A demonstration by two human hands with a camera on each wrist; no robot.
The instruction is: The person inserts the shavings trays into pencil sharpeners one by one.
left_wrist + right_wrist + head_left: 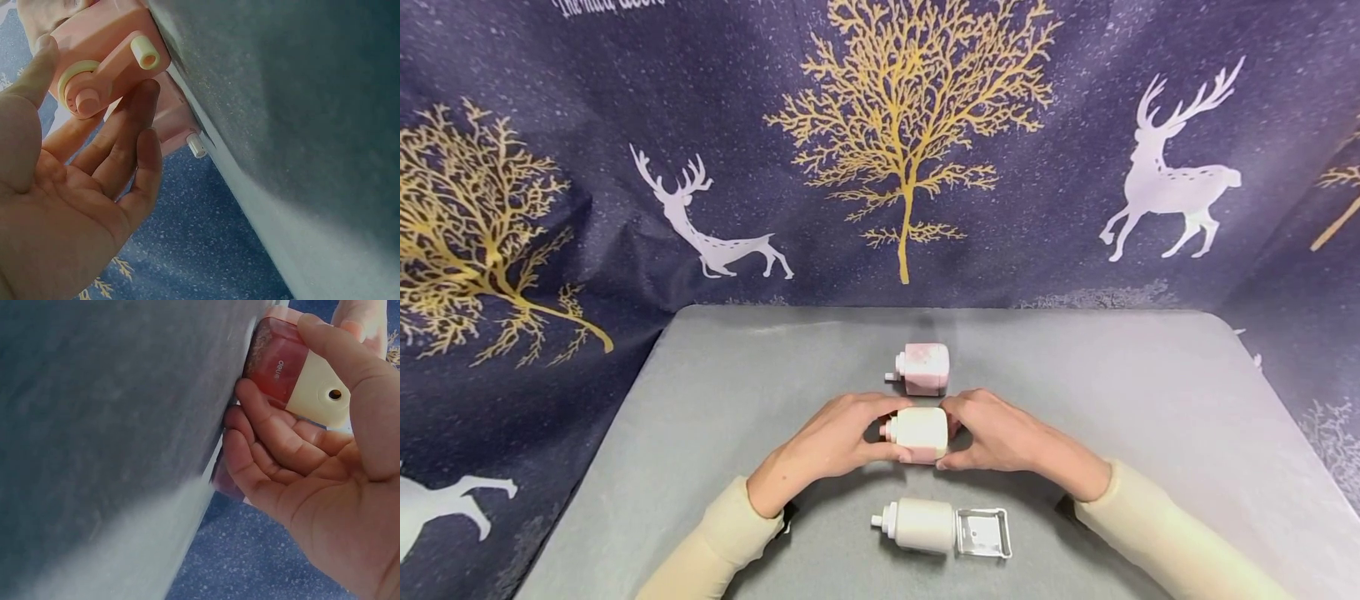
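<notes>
Shows nearest, at six o'clock on the grey surface [1135,400], a white crank sharpener [921,527], crank toward nine, with a clear tray [985,533] at its three o'clock end. Grips, at the dial's centre, a cream-and-pink sharpener [921,429] in both hands: left hand [842,440] pinching from nine o'clock, right hand [1000,429] from three. Shows, just beyond at twelve, a pink sharpener [927,369], crank toward nine. Shows farthest, also at twelve, dark blue cloth [1037,242] with gold trees [907,179] and white deer [1172,187]
</notes>
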